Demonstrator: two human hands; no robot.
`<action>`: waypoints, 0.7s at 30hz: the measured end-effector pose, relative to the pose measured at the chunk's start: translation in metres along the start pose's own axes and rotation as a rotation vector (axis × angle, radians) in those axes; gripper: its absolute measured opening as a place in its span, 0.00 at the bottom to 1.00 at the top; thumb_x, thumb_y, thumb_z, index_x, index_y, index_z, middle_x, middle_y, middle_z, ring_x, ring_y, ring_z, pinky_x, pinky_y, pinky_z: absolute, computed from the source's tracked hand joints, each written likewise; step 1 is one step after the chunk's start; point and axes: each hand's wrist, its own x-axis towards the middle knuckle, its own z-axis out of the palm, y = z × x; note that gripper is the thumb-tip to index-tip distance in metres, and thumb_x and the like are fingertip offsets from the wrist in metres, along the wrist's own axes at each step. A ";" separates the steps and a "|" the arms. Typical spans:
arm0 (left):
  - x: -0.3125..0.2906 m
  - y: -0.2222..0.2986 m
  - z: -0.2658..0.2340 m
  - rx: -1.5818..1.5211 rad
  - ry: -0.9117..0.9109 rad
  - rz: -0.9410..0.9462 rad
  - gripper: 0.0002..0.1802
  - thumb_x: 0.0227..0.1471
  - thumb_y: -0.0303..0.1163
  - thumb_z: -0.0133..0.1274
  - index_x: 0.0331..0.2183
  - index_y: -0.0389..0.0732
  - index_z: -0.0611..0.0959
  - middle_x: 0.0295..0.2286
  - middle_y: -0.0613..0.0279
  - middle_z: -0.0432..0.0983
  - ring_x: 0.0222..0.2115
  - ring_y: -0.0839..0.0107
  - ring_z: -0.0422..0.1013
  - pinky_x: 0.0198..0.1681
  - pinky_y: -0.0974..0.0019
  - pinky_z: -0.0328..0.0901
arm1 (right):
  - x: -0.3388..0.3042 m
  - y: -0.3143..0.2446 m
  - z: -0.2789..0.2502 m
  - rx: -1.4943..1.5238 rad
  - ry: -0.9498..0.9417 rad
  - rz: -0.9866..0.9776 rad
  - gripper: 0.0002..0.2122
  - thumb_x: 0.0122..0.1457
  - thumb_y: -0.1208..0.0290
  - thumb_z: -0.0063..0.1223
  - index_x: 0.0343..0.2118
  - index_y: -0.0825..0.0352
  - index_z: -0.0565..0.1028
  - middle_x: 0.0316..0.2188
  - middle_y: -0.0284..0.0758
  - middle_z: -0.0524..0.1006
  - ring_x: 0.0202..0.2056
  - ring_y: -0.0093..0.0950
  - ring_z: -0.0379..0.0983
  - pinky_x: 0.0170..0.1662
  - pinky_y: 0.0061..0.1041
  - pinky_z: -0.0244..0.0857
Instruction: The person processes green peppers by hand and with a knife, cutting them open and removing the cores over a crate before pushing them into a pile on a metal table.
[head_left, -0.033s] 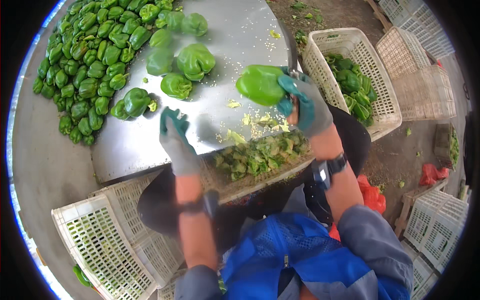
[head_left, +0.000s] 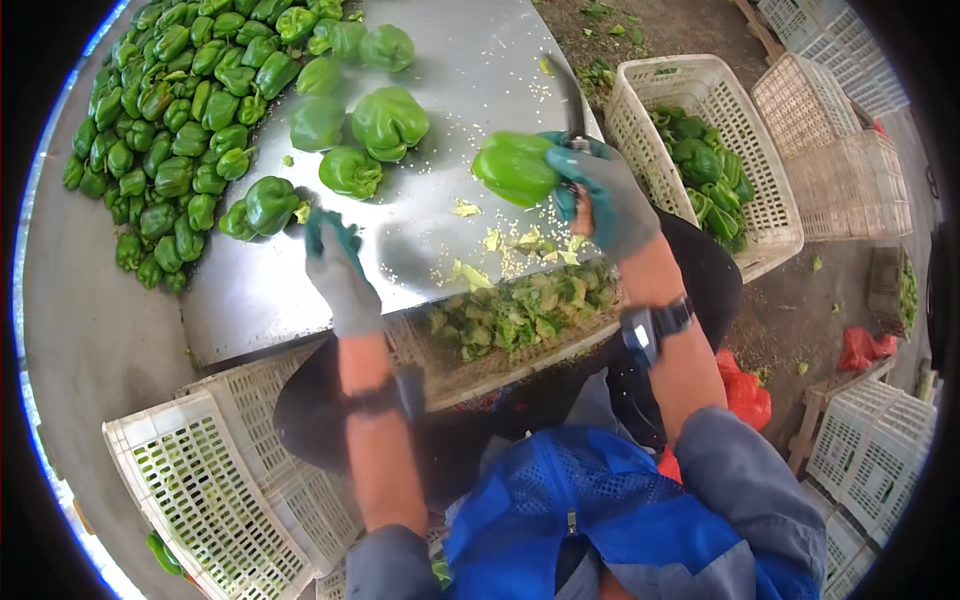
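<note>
In the head view, the gloved right hand is closed around two things at once: a green bell pepper gripped by one end at the fingertips, and a knife whose dark curved blade points up and away over the table's edge. Held so, the blade probably stays clear of the left hand and the pepper's other end faces the middle of the metal table. The left hand, blurred, has its fingers partly spread and nothing visible in its hold; it is just beside a loose pepper with a pale stub, and whether they touch I cannot tell. The big pile of peppers lies on the left, likely to suit that hand's reach, with several more loose between it and the right hand. A white crate holding peppers stands just past the right hand, presumably for easy reach. Leafy trimmings sit below the table's near edge, seemingly placed there to catch scraps.
</note>
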 end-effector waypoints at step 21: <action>-0.005 -0.024 0.030 0.925 -0.260 0.897 0.43 0.56 0.33 0.73 0.69 0.43 0.75 0.58 0.44 0.74 0.60 0.51 0.72 0.65 0.50 0.70 | -0.038 -0.103 -0.129 -0.535 0.755 -0.608 0.12 0.62 0.73 0.67 0.45 0.74 0.82 0.28 0.31 0.80 0.24 0.19 0.74 0.25 0.21 0.67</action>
